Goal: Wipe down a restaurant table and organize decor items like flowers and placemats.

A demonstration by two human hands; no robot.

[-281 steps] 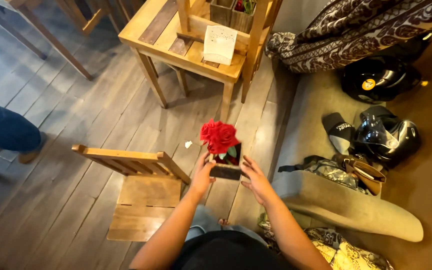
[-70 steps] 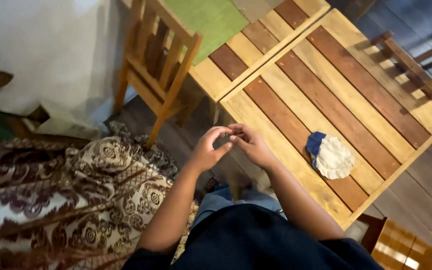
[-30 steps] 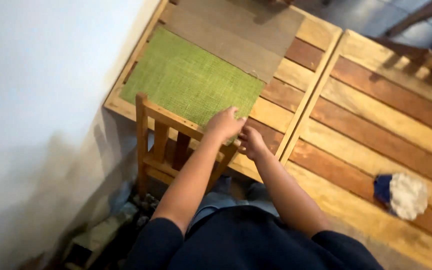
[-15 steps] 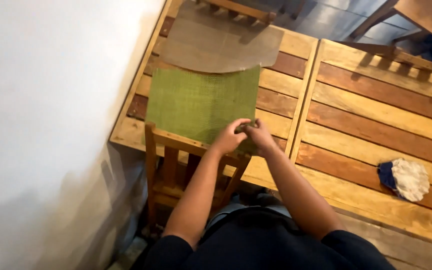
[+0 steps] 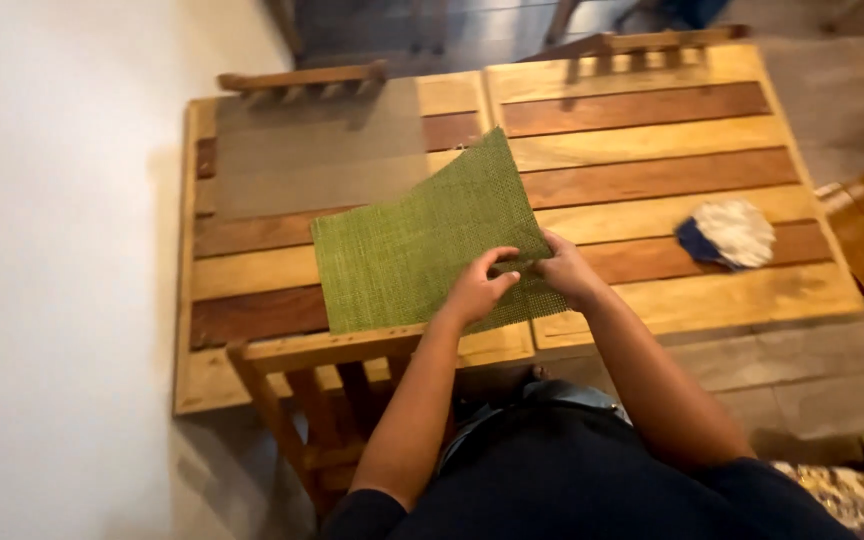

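Observation:
A green woven placemat (image 5: 417,238) lies skewed on a slatted wooden table (image 5: 252,270), its far corner raised toward the middle. My left hand (image 5: 477,292) and my right hand (image 5: 562,268) both pinch its near right edge. A grey-brown placemat (image 5: 317,160) lies flat behind it on the same table.
A second slatted table (image 5: 652,120) adjoins on the right, with a white and blue cloth (image 5: 727,232) on it. A wooden chair (image 5: 322,400) stands below my arms; two more chair backs (image 5: 302,76) show at the far side. A white wall (image 5: 52,270) runs along the left.
The view swung from a sofa area to the tables. The green placemat, flat half a second ago, is now turned and lifted at my hands.

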